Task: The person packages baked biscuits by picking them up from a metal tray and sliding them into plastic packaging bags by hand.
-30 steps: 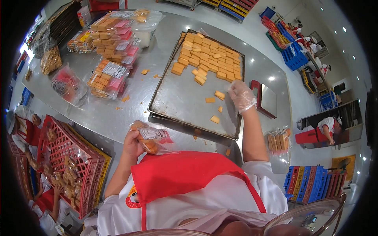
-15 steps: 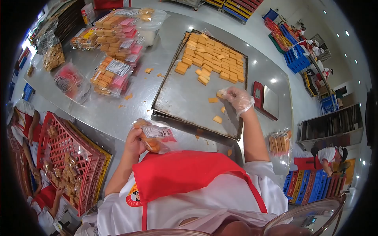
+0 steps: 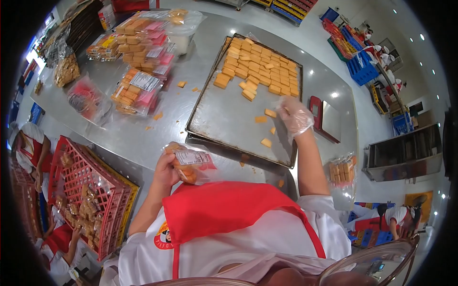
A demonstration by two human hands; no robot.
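Observation:
My left hand (image 3: 167,172) grips a clear plastic bag of biscuits (image 3: 188,175), with a white printed label and pink on it, in front of the red apron. My right hand (image 3: 295,118), in a thin clear glove, hovers over the right side of a metal baking tray (image 3: 229,117). Its fingers are curled, and whether anything is between them is hidden. Just left of it lie a loose biscuit (image 3: 270,113) and another biscuit (image 3: 260,119), with a broken piece (image 3: 266,142) lower down. Rows of golden rectangular biscuits (image 3: 262,66) cover the tray's far part.
Right of the tray lies a red scale (image 3: 316,112); nearer is a packed bag (image 3: 342,172). Filled packs (image 3: 138,88) are stacked at the left, beside empty-looking bags (image 3: 88,102). A red crate (image 3: 90,190) with small packs stands below left. Other people work on both sides.
My right hand has moved slightly up and right, away from the loose biscuit beside it, which now lies uncovered on the tray. My left hand still holds the bag.

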